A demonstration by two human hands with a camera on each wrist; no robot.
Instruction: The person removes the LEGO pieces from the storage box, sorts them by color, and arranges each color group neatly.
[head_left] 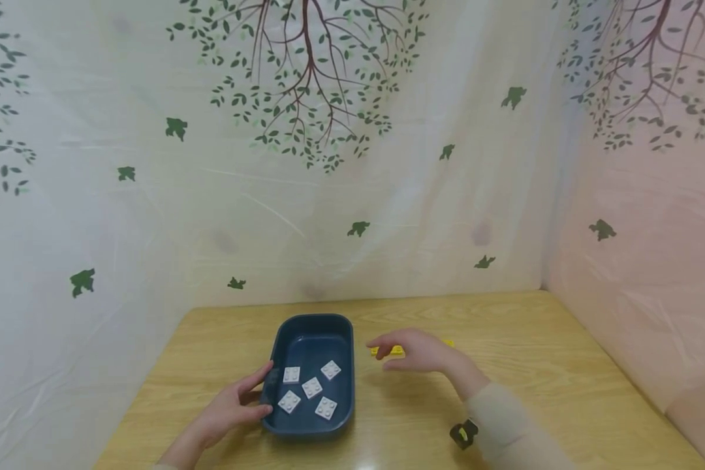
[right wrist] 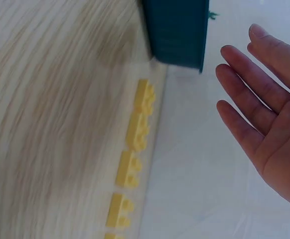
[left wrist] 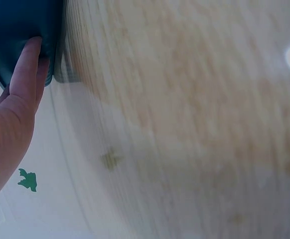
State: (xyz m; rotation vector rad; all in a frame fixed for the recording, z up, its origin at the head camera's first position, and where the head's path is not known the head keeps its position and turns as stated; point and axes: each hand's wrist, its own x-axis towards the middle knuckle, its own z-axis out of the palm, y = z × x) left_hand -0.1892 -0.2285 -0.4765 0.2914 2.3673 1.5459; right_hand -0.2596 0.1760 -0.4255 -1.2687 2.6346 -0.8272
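My left hand (head_left: pixel 232 405) rests against the left side of a dark blue tray (head_left: pixel 317 320), thumb and fingers spread along its wall. In the left wrist view, extended fingers (left wrist: pixel 28 69) touch the tray's outside. Inside the tray lie several white square studded bricks (head_left: pixel 312 388), apart from one another. Over the table to the right of the tray, my right hand (head_left: pixel 420 351) hovers with nothing in it, fingers loosely extended. Yellow studded bricks (head_left: pixel 388 350) lie beneath and behind it, partly hidden. The right wrist view shows several of these yellow bricks (right wrist: pixel 127 169) in a row.
The wooden table (head_left: pixel 211 346) backs onto a pale curtain (head_left: pixel 388 196) printed with leaves and branches. A second curtain side (head_left: pixel 623 294) runs along the right edge. A small black object (head_left: pixel 463 433) with a yellow mark shows beside the right sleeve.
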